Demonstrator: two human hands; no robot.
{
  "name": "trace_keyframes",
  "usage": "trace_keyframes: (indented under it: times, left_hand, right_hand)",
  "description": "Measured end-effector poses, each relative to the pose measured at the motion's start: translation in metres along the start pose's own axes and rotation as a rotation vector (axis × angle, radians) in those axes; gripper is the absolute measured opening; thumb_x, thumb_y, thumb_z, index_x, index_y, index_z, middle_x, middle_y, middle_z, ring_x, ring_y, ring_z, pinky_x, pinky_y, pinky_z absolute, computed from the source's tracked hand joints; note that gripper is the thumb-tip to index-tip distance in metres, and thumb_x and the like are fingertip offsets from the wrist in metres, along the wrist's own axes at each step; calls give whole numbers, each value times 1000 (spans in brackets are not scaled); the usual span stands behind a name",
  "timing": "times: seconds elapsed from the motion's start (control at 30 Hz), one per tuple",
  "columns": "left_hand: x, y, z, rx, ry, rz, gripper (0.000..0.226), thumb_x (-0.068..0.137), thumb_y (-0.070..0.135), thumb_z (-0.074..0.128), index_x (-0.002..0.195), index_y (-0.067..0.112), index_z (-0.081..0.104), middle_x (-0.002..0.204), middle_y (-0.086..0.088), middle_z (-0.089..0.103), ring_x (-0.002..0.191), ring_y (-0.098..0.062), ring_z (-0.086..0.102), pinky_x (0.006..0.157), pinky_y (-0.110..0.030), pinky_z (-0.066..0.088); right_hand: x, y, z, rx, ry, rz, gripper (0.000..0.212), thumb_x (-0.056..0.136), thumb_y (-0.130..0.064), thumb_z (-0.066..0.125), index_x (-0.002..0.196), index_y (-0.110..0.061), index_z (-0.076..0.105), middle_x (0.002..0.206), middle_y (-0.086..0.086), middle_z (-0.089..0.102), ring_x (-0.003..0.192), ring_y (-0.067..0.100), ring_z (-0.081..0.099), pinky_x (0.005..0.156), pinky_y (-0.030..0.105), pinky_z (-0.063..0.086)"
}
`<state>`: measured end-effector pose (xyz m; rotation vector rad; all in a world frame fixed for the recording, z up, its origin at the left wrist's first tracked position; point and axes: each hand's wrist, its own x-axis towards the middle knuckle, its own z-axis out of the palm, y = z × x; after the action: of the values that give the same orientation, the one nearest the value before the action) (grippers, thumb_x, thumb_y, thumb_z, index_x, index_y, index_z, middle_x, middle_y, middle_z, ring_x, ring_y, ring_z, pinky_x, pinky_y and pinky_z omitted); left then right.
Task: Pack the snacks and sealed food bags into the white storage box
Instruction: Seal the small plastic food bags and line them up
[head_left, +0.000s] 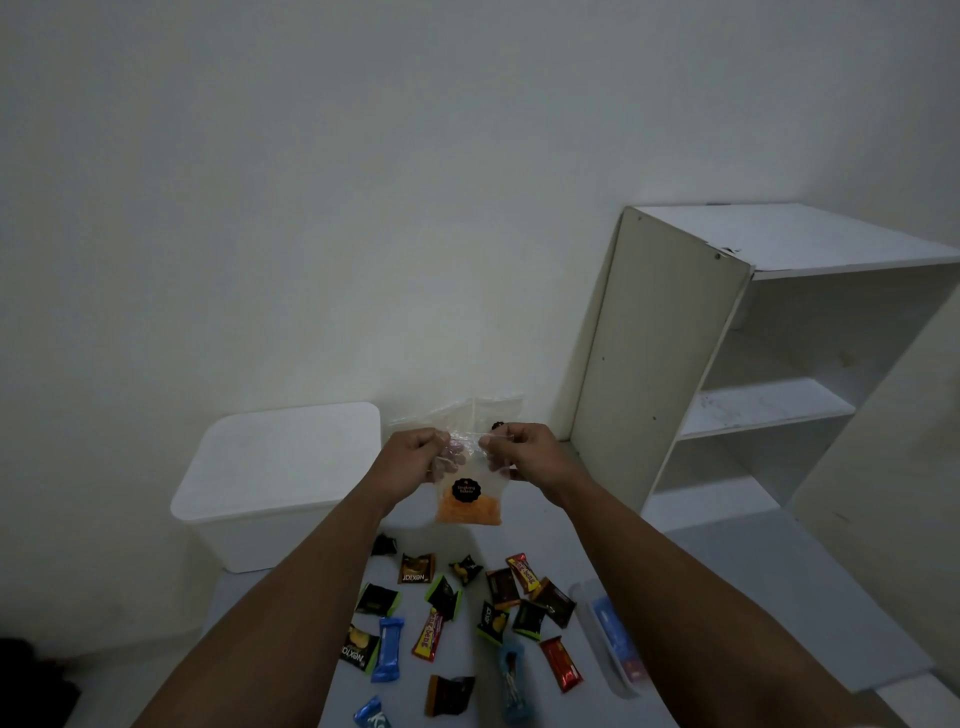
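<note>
Hands, left (415, 447) and right (524, 447), pinch the top of a clear bag (470, 493) of orange food. Lidded white storage box (280, 467) sits left; small snacks (457, 613), some blurred, lie near.

Both forearms are bare, with no sleeves in view. The left hand (415, 448) and right hand (524, 447) wear no gloves.

I am getting a dim, greyish, softly blurred feed, darkening toward the corners below my fingers (453, 451), with wide-angle bending.
</note>
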<state>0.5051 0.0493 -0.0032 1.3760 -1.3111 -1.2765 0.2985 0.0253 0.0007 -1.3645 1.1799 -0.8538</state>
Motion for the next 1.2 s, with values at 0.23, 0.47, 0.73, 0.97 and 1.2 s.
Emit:
trace_keyframes:
  times: [0.23,0.47,0.73,0.97,1.2]
  left_hand:
    - [1,-4,2,71,-37,18,31,106,25,50,106,6,75,95,-8,79,84,-16,73,88,-38,56]
    - [0,-2,4,101,-71,16,31,105,26,50,105,9,76,93,-5,79,88,-18,73,88,-36,57]
    - [4,-12,5,83,-66,-10,31,105,29,51,106,11,76,94,-6,79,92,-22,73,82,-29,57]
    - [11,-27,8,63,-35,-53,28,105,27,51,105,13,76,94,0,78,92,-16,72,83,-30,57]
    - [37,-43,23,-5,-2,-158,30,105,25,51,107,5,74,91,-7,77,90,-20,72,75,-28,57]
  right_hand:
    - [-1,3,2,-19,12,-8,13,93,-16,69,81,-13,65,77,8,68,72,17,67,73,36,50]
    - [-4,2,5,-64,-11,-57,15,92,-20,73,80,-11,69,74,8,68,64,15,64,62,26,51]
    - [-1,13,0,-38,2,-11,18,90,-21,74,84,-5,71,73,6,71,60,13,64,63,28,51]
    - [7,34,-9,-15,24,17,21,89,-17,76,75,-4,67,62,6,66,57,16,58,63,32,49]
    - [21,48,-29,-34,57,8,32,92,-22,74,77,7,73,63,7,68,54,13,59,56,25,51]
